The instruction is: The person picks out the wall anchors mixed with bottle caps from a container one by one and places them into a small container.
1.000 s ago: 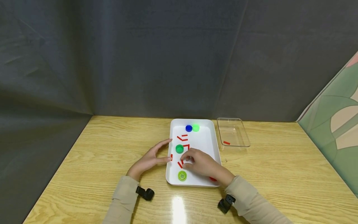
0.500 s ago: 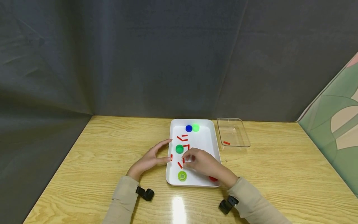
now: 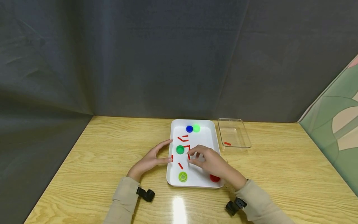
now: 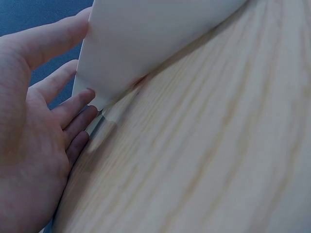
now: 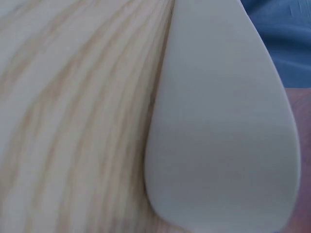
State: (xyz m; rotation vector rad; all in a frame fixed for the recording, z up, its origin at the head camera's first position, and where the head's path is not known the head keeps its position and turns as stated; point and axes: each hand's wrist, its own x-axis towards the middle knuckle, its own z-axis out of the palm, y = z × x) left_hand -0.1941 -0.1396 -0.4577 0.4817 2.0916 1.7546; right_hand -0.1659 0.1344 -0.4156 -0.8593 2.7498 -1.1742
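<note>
Rightward across the white tray (image 3: 207,138) went one red strip (image 3: 188,156)

Since the earlier frames, the right hand (image 3: 210,159) had moved that strip away from a slanted strip (image 3: 180,166). Nearest, inside the tray's near edge, lay a lime disc (image 3: 183,177) by the left corner and a red disc (image 3: 215,178) by the right corner. Just beyond the lime disc lay the slanted strip. At the left edge, the left hand (image 3: 150,159) rested with fingers spread against the wall, thumb beside an edge strip (image 3: 172,158).

Mid-tray, the right hand's thumb and forefinger appeared to pinch the red strip from its right side, so this hand was clearly the nearer. Its long axis ran near edge to far edge, roughly in line with the upright strip (image 3: 189,147) just beyond; that alignment seemed what mattered. A fingertip hid whether their ends touched.

Left of the upright strip sat a green disc (image 3: 180,149); toward the far edge, a blue disc (image 3: 189,128) touched or nearly touched a bright green disc (image 3: 196,128). Off the right edge, on the worktop (image 3: 98,155), stood a clear box (image 3: 235,132).
</note>
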